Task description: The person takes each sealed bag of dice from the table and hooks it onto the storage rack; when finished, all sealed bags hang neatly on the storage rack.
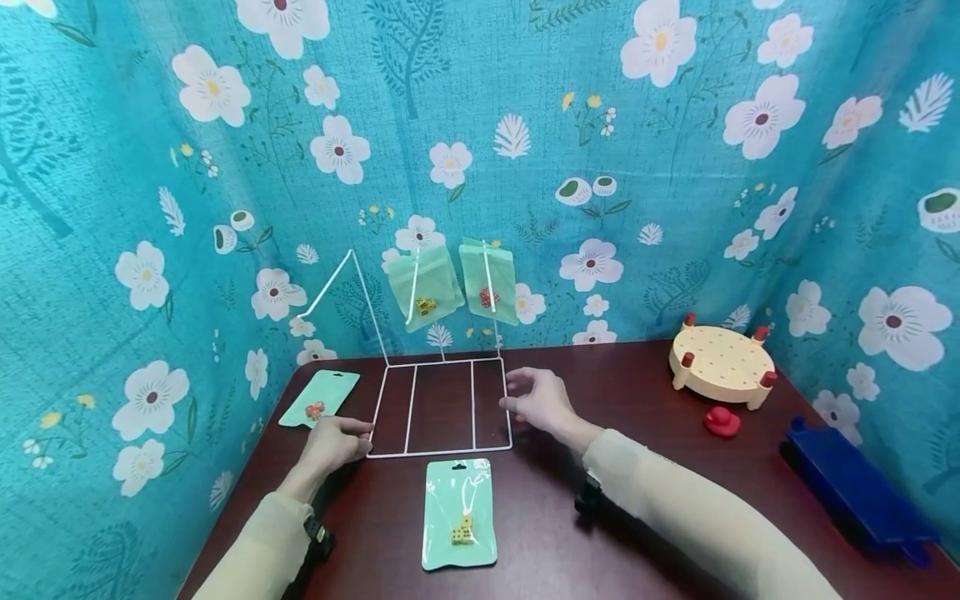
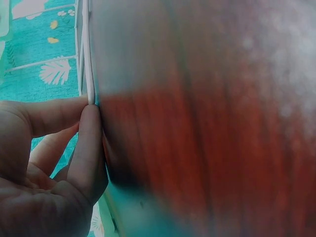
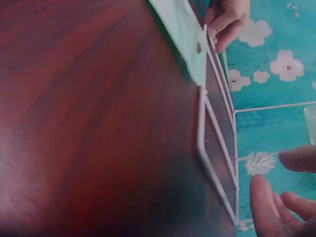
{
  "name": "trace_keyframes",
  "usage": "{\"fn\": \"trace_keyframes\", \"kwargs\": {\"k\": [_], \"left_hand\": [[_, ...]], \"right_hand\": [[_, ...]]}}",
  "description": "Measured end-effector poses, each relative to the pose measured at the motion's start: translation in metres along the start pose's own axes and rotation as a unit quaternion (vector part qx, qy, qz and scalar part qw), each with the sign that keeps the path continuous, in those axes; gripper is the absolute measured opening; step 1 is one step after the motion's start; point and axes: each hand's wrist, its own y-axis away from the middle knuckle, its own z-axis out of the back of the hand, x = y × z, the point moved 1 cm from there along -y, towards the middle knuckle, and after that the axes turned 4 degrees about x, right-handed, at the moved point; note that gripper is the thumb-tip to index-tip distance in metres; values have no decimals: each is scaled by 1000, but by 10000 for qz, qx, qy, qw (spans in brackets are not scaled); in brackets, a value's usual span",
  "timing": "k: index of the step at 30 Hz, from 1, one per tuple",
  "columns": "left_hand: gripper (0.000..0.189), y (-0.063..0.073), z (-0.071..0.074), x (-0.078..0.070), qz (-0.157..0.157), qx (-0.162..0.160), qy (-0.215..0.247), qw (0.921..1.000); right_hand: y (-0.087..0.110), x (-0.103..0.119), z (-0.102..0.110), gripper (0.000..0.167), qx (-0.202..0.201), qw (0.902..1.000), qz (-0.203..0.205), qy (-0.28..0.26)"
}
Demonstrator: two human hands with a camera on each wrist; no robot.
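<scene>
A white wire rack (image 1: 440, 453) stands on the dark table, its hooks raised at the back. My left hand (image 1: 333, 446) pinches the front left corner of its base between thumb and finger; the left wrist view shows this grip on the wire (image 2: 89, 59). Beside the right base wire is my right hand (image 1: 538, 400), thumb and fingers apart with nothing between them in the right wrist view. Green packets with yellow dice (image 1: 442, 279) and red dice (image 1: 476, 267) hang from two hooks; the left hook is bare. Another packet with yellow dice (image 1: 441, 508) lies in front of the rack.
A green packet with red dice (image 1: 333, 387) lies left of the rack, behind my left hand. At the right are a cream round stand with red pegs (image 1: 720, 362), a small red hat-shaped piece (image 1: 722, 422) and a blue object (image 1: 855, 483). A floral curtain (image 1: 525, 192) surrounds the table.
</scene>
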Motion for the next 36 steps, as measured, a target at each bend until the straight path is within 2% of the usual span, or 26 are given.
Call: {"fn": "trace_keyframes", "kwargs": {"k": [4,10,14,17,20,23,27,36], "left_hand": [[35,0,2,-1,16,54,-61,10000],[35,-5,15,-5,-187,523,261,9981],[42,-15,39,-11,-465,658,343,9962],[45,-24,62,-10,-689,586,39,9959],[46,-31,84,-1,-798,435,-385,9951],[46,-36,99,11,-827,238,-663,9941],[45,-41,102,23,-925,-4,-815,9924],[49,-49,96,31,-832,-233,-1334,9873]], "right_hand": [[2,-12,-6,53,200,9989,-374,-179],[2,-21,-13,54,366,9980,-513,-36],[-1,-24,-14,54,342,9977,-577,-85],[-2,-25,-13,52,318,9976,-608,-114],[-4,-28,-13,50,361,9970,-648,-201],[-5,-30,-14,49,399,9967,-667,-241],[-7,-32,-17,51,397,9966,-679,-262],[-7,-31,-16,52,296,9974,-661,-27]]}}
